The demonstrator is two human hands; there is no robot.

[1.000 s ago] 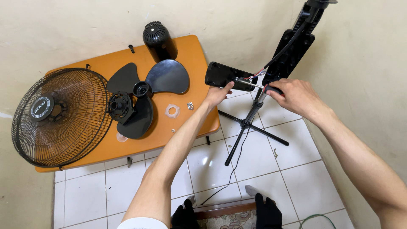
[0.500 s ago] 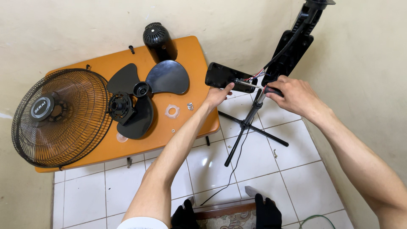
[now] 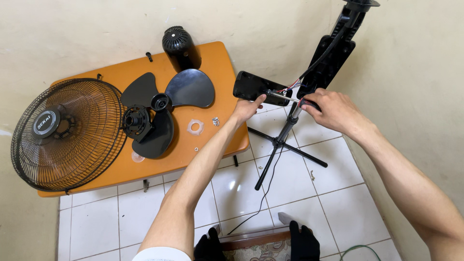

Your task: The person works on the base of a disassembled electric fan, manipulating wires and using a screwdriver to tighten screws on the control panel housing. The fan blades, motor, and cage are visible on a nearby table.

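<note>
Head view: fan already apart, blade (image 3: 166,108) and grille (image 3: 67,133) on the orange surface (image 3: 212,63), left hand (image 3: 247,109) gripping the black control box (image 3: 258,88), right hand (image 3: 333,108) closed on a screwdriver (image 3: 302,102) above the stand (image 3: 282,140).

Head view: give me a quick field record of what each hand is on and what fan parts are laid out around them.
left hand: steadies the black control box from below
right hand: grips a screwdriver, its tip at the box's wired end
wires: red and white strands show at the box's right end
stand: black cross-legged pole on the white tile floor
orange table: holds the fan blade, motor cover, white ring, small screws
grille: lies flat at the table's left end
</note>
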